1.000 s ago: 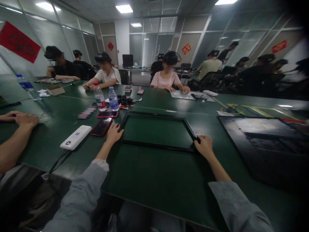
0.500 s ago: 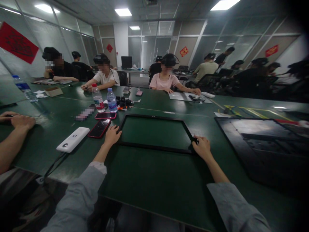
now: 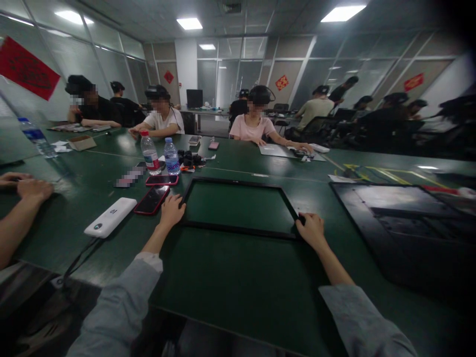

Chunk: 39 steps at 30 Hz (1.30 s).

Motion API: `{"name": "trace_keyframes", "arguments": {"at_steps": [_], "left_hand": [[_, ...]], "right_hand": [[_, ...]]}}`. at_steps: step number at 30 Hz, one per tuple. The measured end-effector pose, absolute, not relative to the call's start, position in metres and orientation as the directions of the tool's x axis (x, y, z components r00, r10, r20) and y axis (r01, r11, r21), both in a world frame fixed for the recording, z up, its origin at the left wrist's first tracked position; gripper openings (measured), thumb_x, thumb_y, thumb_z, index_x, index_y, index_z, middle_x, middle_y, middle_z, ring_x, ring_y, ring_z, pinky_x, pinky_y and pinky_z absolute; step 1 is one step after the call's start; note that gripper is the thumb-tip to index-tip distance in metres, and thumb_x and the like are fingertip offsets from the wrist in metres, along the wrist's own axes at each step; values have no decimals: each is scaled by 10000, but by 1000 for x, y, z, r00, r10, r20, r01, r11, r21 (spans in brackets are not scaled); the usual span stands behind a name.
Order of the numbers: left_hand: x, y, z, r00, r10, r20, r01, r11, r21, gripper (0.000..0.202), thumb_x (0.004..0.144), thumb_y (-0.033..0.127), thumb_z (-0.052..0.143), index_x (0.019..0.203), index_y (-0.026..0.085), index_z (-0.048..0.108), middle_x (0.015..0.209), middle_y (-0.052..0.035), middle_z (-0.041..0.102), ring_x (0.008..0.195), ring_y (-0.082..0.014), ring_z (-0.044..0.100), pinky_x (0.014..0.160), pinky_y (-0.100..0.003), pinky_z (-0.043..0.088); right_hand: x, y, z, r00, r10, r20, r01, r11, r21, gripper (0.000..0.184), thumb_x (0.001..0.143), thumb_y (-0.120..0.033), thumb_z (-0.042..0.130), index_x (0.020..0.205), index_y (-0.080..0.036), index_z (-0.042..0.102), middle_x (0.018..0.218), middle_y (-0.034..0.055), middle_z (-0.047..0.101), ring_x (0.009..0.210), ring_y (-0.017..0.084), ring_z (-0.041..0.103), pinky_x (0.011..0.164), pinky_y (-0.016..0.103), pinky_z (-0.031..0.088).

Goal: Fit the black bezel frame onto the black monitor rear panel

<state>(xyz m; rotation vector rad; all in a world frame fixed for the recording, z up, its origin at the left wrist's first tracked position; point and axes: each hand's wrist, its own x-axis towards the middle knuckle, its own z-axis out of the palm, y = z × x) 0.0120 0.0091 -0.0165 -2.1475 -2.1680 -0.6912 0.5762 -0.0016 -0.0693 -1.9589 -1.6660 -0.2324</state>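
Note:
A thin black rectangular frame (image 3: 238, 229), like a monitor bezel, lies on the green table (image 3: 238, 282) in front of me, the tabletop showing through its opening. My left hand (image 3: 172, 210) grips its left side, fingers closed at the edge. On the opposite side my right hand (image 3: 311, 229) is closed on the frame's right edge near the front corner. Just left of my left hand lies a dark phone with a red edge (image 3: 151, 200). Right of my right hand rests a large black panel (image 3: 401, 223), perhaps a screen's back cover.
A white power bank (image 3: 110, 217) with a strap lies to the left. Behind the phones stand two water bottles (image 3: 150, 154). A co-worker's hand (image 3: 35, 191) rests on the table at far left. Across the table a person in pink (image 3: 253, 128) works over a flat board.
Both hands keep their hold on the black frame, which stays in place. My view has shifted very slightly. The person in pink has moved a hand a little over the board.

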Motion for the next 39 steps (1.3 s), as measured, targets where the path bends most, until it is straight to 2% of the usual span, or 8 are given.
{"name": "trace_keyframes", "arguments": {"at_steps": [4,9,14,20,27,34,39], "left_hand": [[16,5,-13,-59,917,394,957,-60,283,347,964,313,502,1229,237,713,1489,-91,579,1396,-333,434,1084,-571,427],[23,0,-2,-74,808,584,959,-103,263,406,972,306,474,1320,228,668,1541,-106,526,1435,-347,387,1136,-589,319],[32,-12,17,-139,698,702,946,-115,302,485,1008,371,426,1444,225,581,1587,-106,471,1475,-350,331,1163,-579,244],[39,-24,31,-242,660,711,938,-27,344,509,1035,425,376,1492,265,533,1606,-75,443,1494,-319,316,1189,-545,207],[39,-26,33,-268,656,706,930,-14,367,517,1030,438,393,1498,266,527,1589,-97,457,1482,-337,327,1181,-553,214],[40,-20,27,-228,694,683,944,-13,330,487,1033,406,385,1468,272,558,1575,-80,486,1474,-337,332,1159,-573,228],[38,-14,17,-174,773,610,959,-8,284,442,1019,356,409,1397,260,617,1549,-88,517,1459,-344,340,1133,-600,257]], "right_hand": [[573,-3,-66,198,845,497,948,-36,-316,410,860,-290,468,1126,-90,707,1077,219,625,1066,347,536,967,537,429],[559,-9,-51,170,751,638,937,77,-340,432,897,-270,423,1236,-90,621,1134,221,636,1090,339,544,1006,543,408],[542,-25,-26,287,682,673,873,103,-476,521,953,-344,394,1395,-102,528,1175,192,645,1061,307,567,984,482,437],[529,-38,-9,376,614,694,847,77,-526,565,988,-401,370,1468,-114,452,1142,169,659,1088,295,585,1002,448,428],[527,-41,-6,400,550,733,860,50,-508,575,997,-415,352,1456,-88,468,1156,194,654,1104,306,583,993,438,432],[532,-36,-11,360,599,715,873,53,-484,567,973,-393,377,1422,-80,525,1278,205,636,1148,308,584,1017,441,435],[538,-30,-22,340,710,617,885,-20,-465,523,949,-372,396,1357,-103,585,1161,198,676,1056,322,594,960,462,458]]}}
